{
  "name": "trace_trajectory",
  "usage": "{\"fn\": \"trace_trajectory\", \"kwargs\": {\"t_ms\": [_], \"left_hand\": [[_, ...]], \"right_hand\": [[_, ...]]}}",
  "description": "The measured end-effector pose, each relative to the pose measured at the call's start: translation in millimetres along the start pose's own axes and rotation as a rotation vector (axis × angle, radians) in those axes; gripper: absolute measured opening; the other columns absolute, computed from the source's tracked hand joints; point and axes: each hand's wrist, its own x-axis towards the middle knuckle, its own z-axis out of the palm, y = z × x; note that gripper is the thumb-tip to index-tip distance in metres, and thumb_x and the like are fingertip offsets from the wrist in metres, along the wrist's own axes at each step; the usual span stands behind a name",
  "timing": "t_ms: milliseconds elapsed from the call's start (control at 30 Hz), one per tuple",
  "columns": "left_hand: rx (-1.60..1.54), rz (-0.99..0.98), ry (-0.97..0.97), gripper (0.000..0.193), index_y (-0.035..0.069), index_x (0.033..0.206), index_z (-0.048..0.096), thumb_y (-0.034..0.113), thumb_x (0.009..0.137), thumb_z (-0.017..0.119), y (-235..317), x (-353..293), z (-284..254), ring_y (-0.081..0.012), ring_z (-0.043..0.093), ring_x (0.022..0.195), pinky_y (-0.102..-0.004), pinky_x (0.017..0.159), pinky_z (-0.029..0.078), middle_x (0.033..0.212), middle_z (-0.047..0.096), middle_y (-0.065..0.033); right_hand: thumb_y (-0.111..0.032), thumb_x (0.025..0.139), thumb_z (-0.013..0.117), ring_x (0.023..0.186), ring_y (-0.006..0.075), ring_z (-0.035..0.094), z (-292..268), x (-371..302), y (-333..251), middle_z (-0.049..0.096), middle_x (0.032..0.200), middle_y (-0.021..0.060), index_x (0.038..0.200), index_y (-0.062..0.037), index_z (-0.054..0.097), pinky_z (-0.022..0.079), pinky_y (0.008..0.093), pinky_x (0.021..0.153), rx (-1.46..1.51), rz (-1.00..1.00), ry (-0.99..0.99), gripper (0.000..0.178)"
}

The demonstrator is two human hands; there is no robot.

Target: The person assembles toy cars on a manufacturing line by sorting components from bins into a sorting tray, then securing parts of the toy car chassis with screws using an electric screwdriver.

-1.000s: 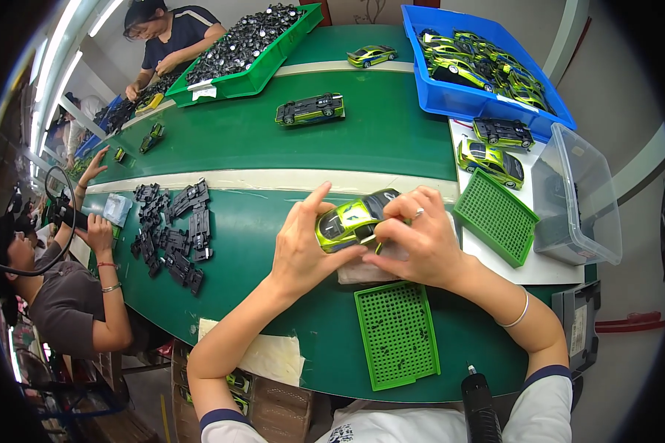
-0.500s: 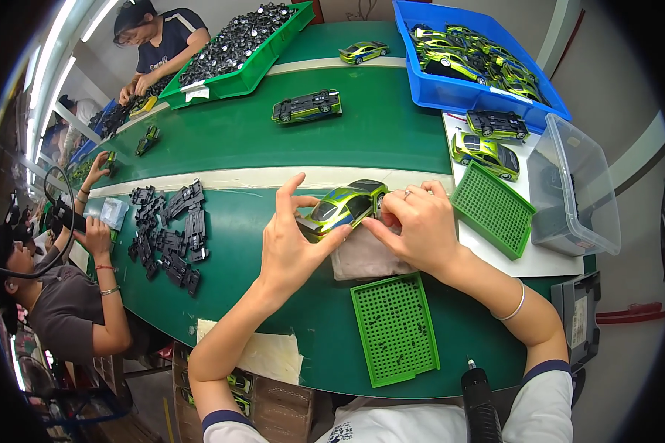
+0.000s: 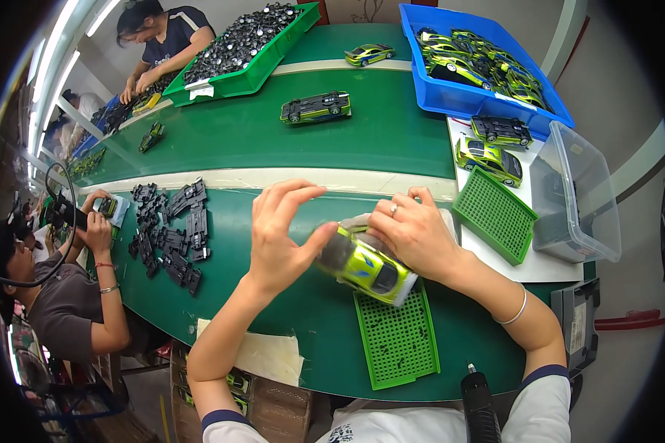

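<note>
A lime-green toy car (image 3: 368, 267) with dark windows and blue markings is tilted between my hands, roof toward me and partly blurred. My right hand (image 3: 415, 235), with a ring, is closed on its side near the rear or front end; which end cannot be told. My left hand (image 3: 279, 240) has its fingers stretched out and apart, the thumb at the car's upper left end. Below the car lies a green perforated tray (image 3: 397, 343) with small dark screws in it, its top partly covered. A pale cloth pad (image 3: 356, 221) shows behind the car.
Black chassis parts (image 3: 171, 236) lie at left. A black electric screwdriver (image 3: 477, 395) is at the near edge. At right are another green tray (image 3: 495, 214), a clear bin (image 3: 580, 199) and finished-looking cars (image 3: 489, 160). A blue crate (image 3: 488, 103) stands behind; a co-worker (image 3: 70, 295) sits left.
The toy car has turned and come nearer to me, its roof now facing up. My left fingers have spread away from it, and the right hand stays on it.
</note>
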Motion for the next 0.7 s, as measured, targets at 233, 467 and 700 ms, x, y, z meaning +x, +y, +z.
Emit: {"fn": "trace_trajectory", "kwargs": {"t_ms": [233, 467, 700], "left_hand": [[-0.234, -0.056, -0.486, 0.018, 0.007, 0.091, 0.065, 0.016, 0.075, 0.064, 8.1, 1.3, 4.4, -0.0189, 0.059, 0.092, -0.0434, 0.101, 0.028, 0.092, 0.064, -0.0043], [-0.335, -0.202, -0.566, 0.013, 0.007, 0.085, 0.065, 0.017, 0.077, 0.064, 6.4, 4.3, 5.6, -0.0180, 0.062, 0.077, -0.0403, 0.100, 0.030, 0.076, 0.066, -0.0038], [-0.273, -0.212, -0.550, 0.012, 0.004, 0.083, 0.064, 0.013, 0.075, 0.064, 18.8, 6.3, 3.6, -0.0189, 0.060, 0.075, -0.0357, 0.092, 0.037, 0.074, 0.065, -0.0056]], "right_hand": [[-0.026, 0.079, 0.063, 0.078, 0.0183, 0.055, 3.8, -1.5, 4.9, 0.058, 0.077, 0.0000, 0.081, -0.0113, 0.057, 0.036, 0.0382, 0.082, 0.170, -0.015, 0.030, 0.016], [-0.023, 0.079, 0.063, 0.080, 0.0192, 0.056, 1.4, -2.7, 4.8, 0.059, 0.080, 0.0007, 0.083, -0.0111, 0.057, 0.036, 0.0388, 0.082, 0.235, 0.021, -0.055, 0.014], [-0.020, 0.082, 0.060, 0.078, 0.0195, 0.055, 0.2, -4.1, 5.2, 0.059, 0.081, 0.0032, 0.083, -0.0084, 0.056, 0.037, 0.0396, 0.081, 0.200, -0.062, -0.055, 0.013]]}}
